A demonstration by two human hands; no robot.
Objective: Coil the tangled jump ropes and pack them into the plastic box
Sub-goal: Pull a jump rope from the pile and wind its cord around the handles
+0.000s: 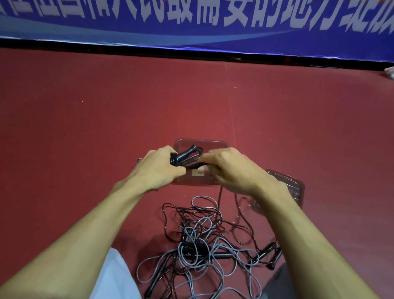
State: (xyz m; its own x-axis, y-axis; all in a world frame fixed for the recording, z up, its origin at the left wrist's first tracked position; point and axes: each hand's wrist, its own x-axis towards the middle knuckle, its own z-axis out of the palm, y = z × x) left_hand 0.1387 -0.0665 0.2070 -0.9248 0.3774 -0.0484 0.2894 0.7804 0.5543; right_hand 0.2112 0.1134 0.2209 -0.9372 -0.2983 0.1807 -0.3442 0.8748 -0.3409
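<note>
The fingers (178,170) of the left hand (159,167) are clamped round a coiled black rope with its black handle (186,154) sticking up and away. The right hand (227,168) is pinched shut on the same bundle's other side, fingertips curled under, with one strand trailing down from it. Both hands hover just above the clear plastic box (198,163), which sits on the red floor (76,116) — its lid (287,184) lies just beside it, to the right. The box looks empty beneath the hands, though they hide much of it. By my reckoning this is the first rope, nearly coiled and about to go in. Most of the work remains — the tangled pile (202,246) of black and grey ropes lies nearer the person, between the knees, untouched.
</note>
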